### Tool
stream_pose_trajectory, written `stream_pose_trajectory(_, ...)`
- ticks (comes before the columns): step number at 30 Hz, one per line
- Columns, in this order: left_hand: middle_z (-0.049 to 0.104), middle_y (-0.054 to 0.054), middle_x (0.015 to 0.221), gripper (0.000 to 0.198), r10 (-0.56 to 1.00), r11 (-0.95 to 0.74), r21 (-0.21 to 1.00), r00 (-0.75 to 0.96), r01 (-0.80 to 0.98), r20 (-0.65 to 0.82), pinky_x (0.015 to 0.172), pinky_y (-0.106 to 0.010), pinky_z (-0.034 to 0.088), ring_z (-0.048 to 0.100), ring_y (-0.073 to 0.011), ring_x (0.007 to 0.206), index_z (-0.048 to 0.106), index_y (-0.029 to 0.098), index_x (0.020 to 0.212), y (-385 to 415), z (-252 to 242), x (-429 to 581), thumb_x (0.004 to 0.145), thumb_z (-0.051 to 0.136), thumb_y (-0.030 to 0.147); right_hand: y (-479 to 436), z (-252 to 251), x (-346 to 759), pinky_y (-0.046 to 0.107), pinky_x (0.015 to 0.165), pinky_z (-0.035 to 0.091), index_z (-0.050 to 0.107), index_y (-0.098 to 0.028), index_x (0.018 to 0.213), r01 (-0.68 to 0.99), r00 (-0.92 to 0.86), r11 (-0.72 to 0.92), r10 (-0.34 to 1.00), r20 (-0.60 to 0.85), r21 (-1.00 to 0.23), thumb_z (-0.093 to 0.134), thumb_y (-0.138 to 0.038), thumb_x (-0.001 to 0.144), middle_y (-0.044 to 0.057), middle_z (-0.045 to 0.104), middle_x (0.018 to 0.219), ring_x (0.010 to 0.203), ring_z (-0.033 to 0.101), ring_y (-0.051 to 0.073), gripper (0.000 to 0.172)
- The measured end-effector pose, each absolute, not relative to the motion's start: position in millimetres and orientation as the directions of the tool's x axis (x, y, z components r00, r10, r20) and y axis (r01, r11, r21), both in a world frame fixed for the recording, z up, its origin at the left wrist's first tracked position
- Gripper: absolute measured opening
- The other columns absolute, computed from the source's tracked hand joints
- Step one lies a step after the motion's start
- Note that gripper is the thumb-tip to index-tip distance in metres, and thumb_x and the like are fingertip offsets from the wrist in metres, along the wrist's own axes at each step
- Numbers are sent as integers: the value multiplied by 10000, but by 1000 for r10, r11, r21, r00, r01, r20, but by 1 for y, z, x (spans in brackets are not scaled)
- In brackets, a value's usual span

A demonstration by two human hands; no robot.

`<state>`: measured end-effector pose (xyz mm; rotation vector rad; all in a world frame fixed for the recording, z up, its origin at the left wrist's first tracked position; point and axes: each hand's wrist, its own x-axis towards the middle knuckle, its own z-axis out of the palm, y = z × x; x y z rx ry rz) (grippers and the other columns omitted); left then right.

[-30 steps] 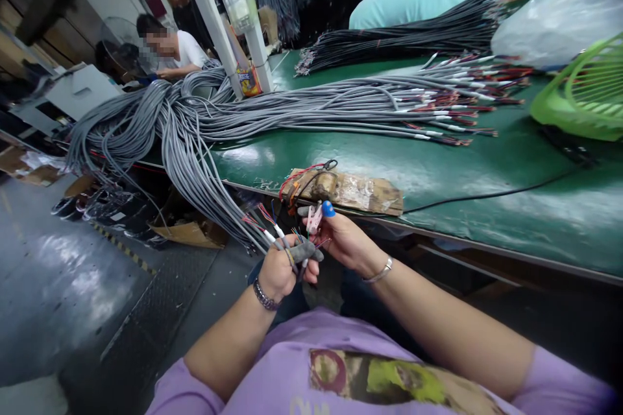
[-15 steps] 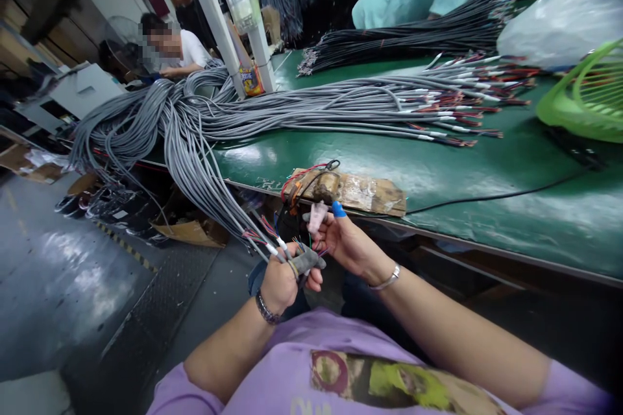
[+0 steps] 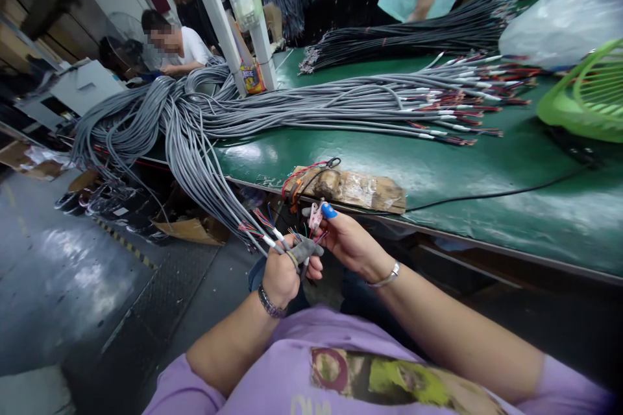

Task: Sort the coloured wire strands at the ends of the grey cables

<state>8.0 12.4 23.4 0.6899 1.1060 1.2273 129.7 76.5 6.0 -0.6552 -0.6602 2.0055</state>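
Note:
My left hand (image 3: 283,272) is closed around the end of a grey cable (image 3: 265,238), whose thin coloured wires fan out above the fingers. A grey fabric cot covers one left finger. My right hand (image 3: 346,238) pinches some of those fine wires (image 3: 311,231) just right of the left hand; its fingertips wear a blue cot and a pinkish one. Both hands hover below the front edge of the green table (image 3: 438,175). The grey cable runs up and left into a large bundle of grey cables (image 3: 195,142) draped over the table edge.
A taped cardboard block with a small tool and red wires (image 3: 341,185) lies at the table edge. Grey cables with stripped ends (image 3: 438,100), dark cables (image 3: 413,32), a green basket (image 3: 584,91) and a plastic bag (image 3: 559,19) lie further back. Two other people are behind.
My hands have stayed close together, the right fingers moving slightly down onto the wires. The person in the teal top at the back has straightened up.

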Motion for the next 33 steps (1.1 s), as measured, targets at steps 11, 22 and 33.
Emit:
stream_pose_trajectory(11,620,-14,481,324,946,290,901,-42,-323,-320,354,-188,385,529,-100,347,596,132,642,17,17,9,627,740,422,81,-2,129,284,582,449,668,-191,778,-602,-505,-516,837,-209,-609,767,-486,677,4,629,667,590,518,137,327)
stream_pose_trajectory(22,621,-13,492,321,957,236,921,-87,-310,-275,365,-188,391,535,-96,361,629,122,665,3,21,7,647,737,424,83,7,134,227,567,483,674,-185,850,-586,-565,-575,795,-220,-571,636,-519,801,17,656,738,612,563,104,340)
stream_pose_trajectory(33,620,-17,499,323,952,217,914,-133,-342,-276,374,-188,381,544,-101,373,631,121,689,7,25,11,631,725,424,75,-4,129,243,576,436,671,-177,724,-517,-271,-245,956,-114,-821,665,-560,752,8,598,639,578,493,109,384)
